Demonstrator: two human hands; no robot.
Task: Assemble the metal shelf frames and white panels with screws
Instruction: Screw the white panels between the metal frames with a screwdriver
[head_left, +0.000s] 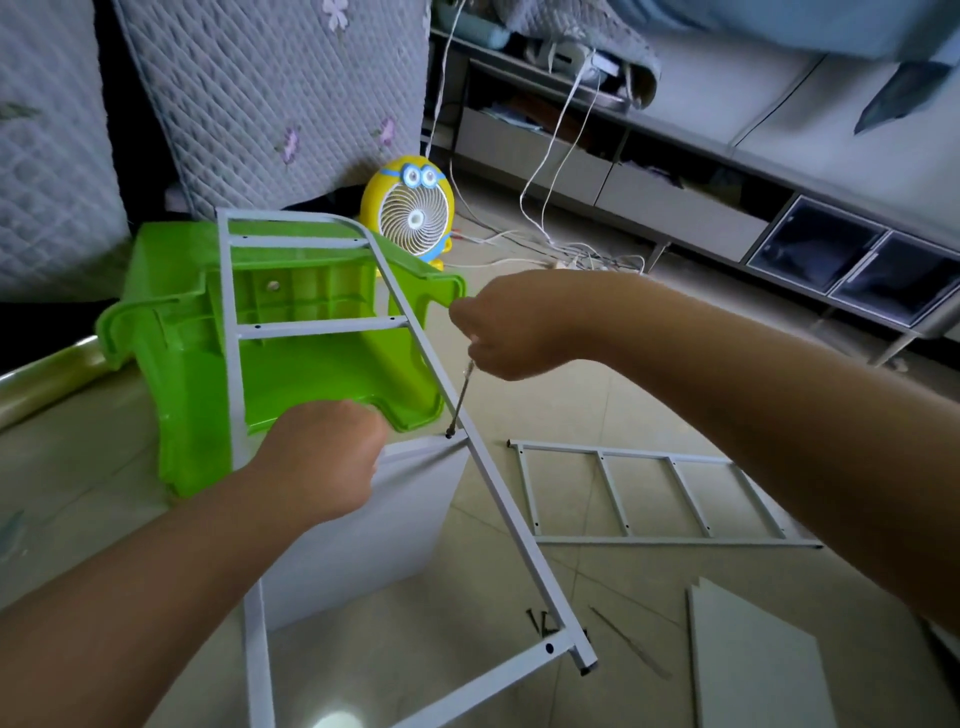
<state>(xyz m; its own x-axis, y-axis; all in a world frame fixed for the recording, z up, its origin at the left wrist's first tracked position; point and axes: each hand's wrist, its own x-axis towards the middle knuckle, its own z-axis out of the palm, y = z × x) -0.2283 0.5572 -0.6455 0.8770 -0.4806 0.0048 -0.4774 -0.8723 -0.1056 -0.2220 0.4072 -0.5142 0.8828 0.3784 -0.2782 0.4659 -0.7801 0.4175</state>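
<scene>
A white metal ladder-shaped frame (317, 326) leans across an overturned green plastic stool (197, 364). A white panel (363, 530) stands on edge under the frame. My left hand (324, 457) presses down on the panel's top edge, fingers curled over it. My right hand (506, 332) grips a screwdriver (461, 397) whose tip sits on a dark screw (449, 433) at the frame's right rail, where the rail meets the panel's corner. A second white frame (654, 493) lies flat on the floor to the right. Another white panel (753, 670) lies at the lower right.
Loose dark screws (543, 621) and a thin metal rod (628, 642) lie on the tiled floor near the frame's foot. A yellow cartoon fan (410, 208), white cables (545, 244), a low grey TV cabinet (675, 208) and quilted cushions (270, 98) surround the work spot.
</scene>
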